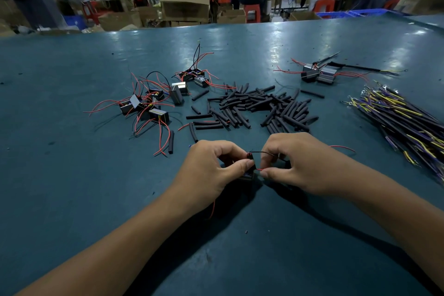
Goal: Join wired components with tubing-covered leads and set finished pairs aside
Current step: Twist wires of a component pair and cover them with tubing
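Note:
My left hand (pixel 211 170) grips a small black wired component (pixel 248 170) near the table's front middle. My right hand (pixel 298 163) pinches that component's thin red lead (pixel 260 169) just right of it; a black wire (pixel 262 152) arcs between the two hands. Behind the hands lies a heap of short black tubing pieces (pixel 259 108). To the back left sits a cluster of loose components with red and black wires (pixel 153 101). At the back right rests a joined pair (pixel 317 74) with a long tubing-covered lead.
A bundle of long black leads with yellow and blue wire ends (pixel 406 122) lies at the right edge of the teal table (pixel 96 187). Beyond the far edge stand cardboard boxes (pixel 185 2), red stools and several seated people at benches.

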